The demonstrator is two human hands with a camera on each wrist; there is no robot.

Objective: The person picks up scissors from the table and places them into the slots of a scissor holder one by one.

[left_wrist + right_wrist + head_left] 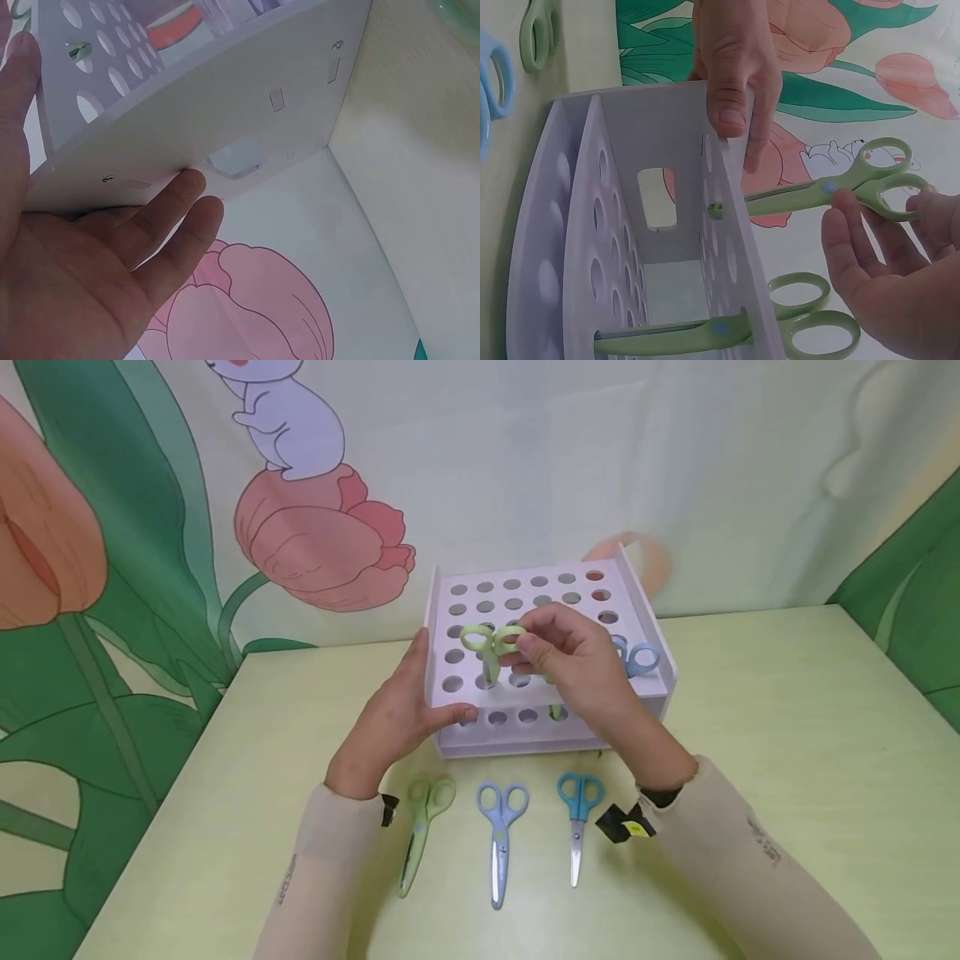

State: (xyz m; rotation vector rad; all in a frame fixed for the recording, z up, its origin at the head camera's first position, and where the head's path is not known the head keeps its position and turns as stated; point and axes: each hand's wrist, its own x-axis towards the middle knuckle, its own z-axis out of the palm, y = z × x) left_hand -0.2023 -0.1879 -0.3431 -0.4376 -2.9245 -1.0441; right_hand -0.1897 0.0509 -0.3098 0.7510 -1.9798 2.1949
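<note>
My right hand point(581, 664) pinches green scissors point(491, 667) by one handle loop. They point down, tip in a front-row hole of a white perforated rack point(517, 747); the handles stand well above the top panel. My left hand point(390, 722) grips the rack's left side, thumb over the front edge and fingers along the outer side panel point(217, 120). Another pair of green scissors point(720, 330) stands through the rack, partly behind my right hand in the head view. Blue scissors point(643, 658) stand at the rack's front right, also partly covered.
On the table point(787, 760) before the rack lie green scissors point(420, 839), light blue scissors point(500, 843) and teal scissors point(577, 818), handles toward the rack. A curtain point(510, 468) printed with tulips and a white animal hangs behind.
</note>
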